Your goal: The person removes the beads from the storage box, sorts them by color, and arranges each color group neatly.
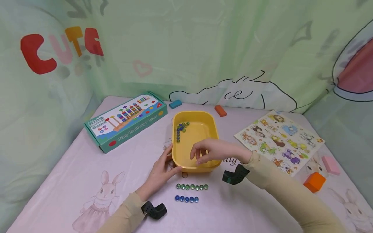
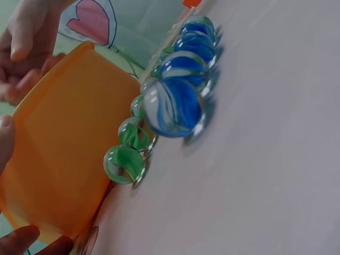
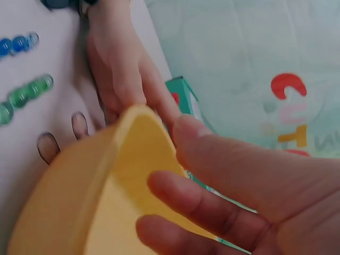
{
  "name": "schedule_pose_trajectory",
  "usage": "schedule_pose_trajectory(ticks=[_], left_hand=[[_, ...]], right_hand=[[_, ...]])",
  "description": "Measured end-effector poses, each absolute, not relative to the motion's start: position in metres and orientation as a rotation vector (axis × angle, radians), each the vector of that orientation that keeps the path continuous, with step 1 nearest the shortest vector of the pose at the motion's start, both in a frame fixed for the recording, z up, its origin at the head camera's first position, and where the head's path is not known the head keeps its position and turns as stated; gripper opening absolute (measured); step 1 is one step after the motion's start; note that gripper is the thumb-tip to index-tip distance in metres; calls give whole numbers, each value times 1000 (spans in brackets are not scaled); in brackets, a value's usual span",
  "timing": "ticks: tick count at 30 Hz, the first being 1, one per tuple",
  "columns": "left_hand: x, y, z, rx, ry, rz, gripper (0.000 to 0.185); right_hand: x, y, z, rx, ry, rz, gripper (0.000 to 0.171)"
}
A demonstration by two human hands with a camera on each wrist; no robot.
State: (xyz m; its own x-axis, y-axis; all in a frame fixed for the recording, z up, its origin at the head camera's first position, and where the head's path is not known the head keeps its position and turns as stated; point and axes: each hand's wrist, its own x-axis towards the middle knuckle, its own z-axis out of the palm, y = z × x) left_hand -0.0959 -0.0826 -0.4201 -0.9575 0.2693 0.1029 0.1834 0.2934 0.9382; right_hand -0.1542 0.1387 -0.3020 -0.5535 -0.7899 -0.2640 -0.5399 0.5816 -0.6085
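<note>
Yellow tray point(image 1: 210, 127) between left hand point(image 1: 161, 173) steadying, right hand point(image 1: 212, 151) loosely curled inside.

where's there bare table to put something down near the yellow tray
Bare cloth lies left of the left hand, below the game box, and between the yellow tray and the animal puzzle. It is crowded in front of the tray, where green marbles and blue marbles lie in rows.

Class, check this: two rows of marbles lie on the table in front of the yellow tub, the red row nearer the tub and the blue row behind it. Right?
Not quite. The row nearer the yellow tub is green marbles, not red, as the head view shows; the blue marbles lie behind it.
</note>
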Motion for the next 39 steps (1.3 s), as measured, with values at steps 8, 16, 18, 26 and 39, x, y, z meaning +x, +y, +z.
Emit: schedule_pose_trajectory(ticks=[8, 16, 18, 26, 39], left_hand=[[-86, -82, -394, 440, 2457, 1725, 83], [-85, -82, -392, 457, 2453, 1731, 82], [-86, -82, -392, 461, 2448, 1737, 81], [-86, -82, -392, 476, 2451, 1738, 82], [-85, -82, -390, 454, 2488, 1710, 81]], right_hand=[[-183, 128, -315, -928, 2327, -743, 21], [-200, 115, -326, -837, 2431, -750, 20], [-203, 113, -329, -829, 2461, -725, 20], [-217, 104, -337, -847, 2531, -611, 14], [-226, 85, -349, -795, 2593, -346, 30]])
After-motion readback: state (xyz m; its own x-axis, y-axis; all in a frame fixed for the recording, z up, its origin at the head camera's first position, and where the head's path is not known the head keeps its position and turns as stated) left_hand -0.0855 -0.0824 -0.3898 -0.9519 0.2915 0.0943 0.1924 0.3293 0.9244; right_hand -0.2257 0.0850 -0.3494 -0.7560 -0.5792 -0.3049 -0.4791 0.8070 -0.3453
